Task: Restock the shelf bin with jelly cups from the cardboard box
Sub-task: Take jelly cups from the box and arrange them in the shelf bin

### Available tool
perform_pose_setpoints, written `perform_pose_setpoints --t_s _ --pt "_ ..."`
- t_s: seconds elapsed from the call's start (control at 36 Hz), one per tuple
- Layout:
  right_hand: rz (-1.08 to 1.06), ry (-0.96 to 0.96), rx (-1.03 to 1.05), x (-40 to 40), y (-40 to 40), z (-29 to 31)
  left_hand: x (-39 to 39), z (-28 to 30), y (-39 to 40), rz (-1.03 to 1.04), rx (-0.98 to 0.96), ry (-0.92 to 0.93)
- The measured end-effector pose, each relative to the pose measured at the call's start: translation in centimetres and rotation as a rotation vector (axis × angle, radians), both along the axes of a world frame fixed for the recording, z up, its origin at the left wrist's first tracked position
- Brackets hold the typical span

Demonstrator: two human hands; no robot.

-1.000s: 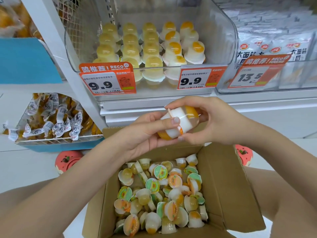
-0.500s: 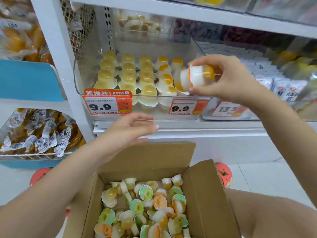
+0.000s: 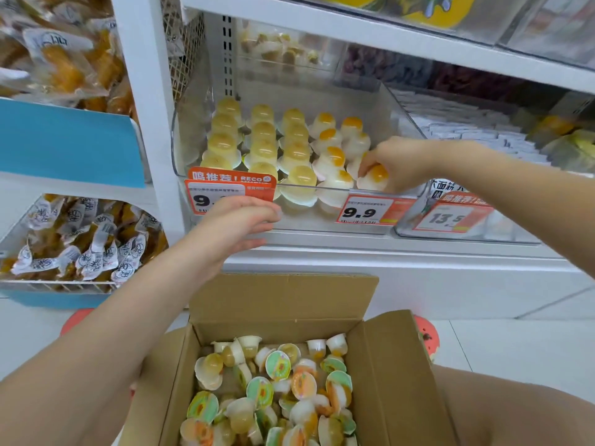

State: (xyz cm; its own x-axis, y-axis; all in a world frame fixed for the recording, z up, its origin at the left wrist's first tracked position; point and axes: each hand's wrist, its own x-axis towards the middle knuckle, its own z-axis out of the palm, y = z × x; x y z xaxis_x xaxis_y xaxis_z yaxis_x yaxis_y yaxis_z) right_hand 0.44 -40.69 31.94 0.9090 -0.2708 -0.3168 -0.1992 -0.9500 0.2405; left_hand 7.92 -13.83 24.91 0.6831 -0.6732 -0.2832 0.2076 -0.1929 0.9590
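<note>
Standing open below, the cardboard box (image 3: 399, 365) holds loose jelly cups. Above it, the clear shelf bin (image 3: 325, 217) has free room at its right front corner, where the right hand (image 3: 402, 164) grasps a jelly cup (image 3: 375, 178). The left hand (image 3: 233, 226), fingers relaxed, hovers near the bin's front edge.

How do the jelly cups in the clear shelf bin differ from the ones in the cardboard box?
The cups in the shelf bin stand dome-up in neat rows; the cups in the cardboard box lie jumbled, tilted every way. Printed foil lids show in the box; none show in the bin. Both lots hold pale and orange-centred jelly.
</note>
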Motion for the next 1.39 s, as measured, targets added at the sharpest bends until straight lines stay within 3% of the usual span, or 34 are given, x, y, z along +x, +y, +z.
perform_pose_setpoints --t_s 0.67,0.75,0.86,0.94,1.0,1.06,1.22,1.39 --pt "0.037 0.083 0.021 0.3 0.3 -0.6 0.4 -0.2 -0.2 0.014 0.018 0.000" --pt "0.005 -0.007 0.047 -0.9 1.2 0.7 0.1 -0.2 0.0 -0.002 0.043 -0.048" --pt "0.056 -0.299 0.072 -4.0 2.6 1.3 -0.5 -0.9 0.3 -0.023 0.098 -0.178" --pt "0.156 -0.560 0.160 -6.8 5.0 -0.2 -1.4 -2.7 0.2 -0.013 0.127 -0.190" --pt "0.210 -0.627 0.269 -8.5 7.1 -2.5 -2.1 -4.9 0.2 -0.029 0.158 -0.175" --pt "0.206 -0.539 0.394 -9.7 9.0 -6.2 -3.0 -8.2 0.6 -0.066 0.219 -0.158" --pt "-0.063 0.072 0.514 -11.9 11.2 -20.5 -5.2 -19.4 4.3 -0.336 0.591 -0.324" --pt "-0.273 0.225 0.711 -13.7 12.6 -30.0 -7.6 -27.5 7.1 -0.506 0.788 -0.389"
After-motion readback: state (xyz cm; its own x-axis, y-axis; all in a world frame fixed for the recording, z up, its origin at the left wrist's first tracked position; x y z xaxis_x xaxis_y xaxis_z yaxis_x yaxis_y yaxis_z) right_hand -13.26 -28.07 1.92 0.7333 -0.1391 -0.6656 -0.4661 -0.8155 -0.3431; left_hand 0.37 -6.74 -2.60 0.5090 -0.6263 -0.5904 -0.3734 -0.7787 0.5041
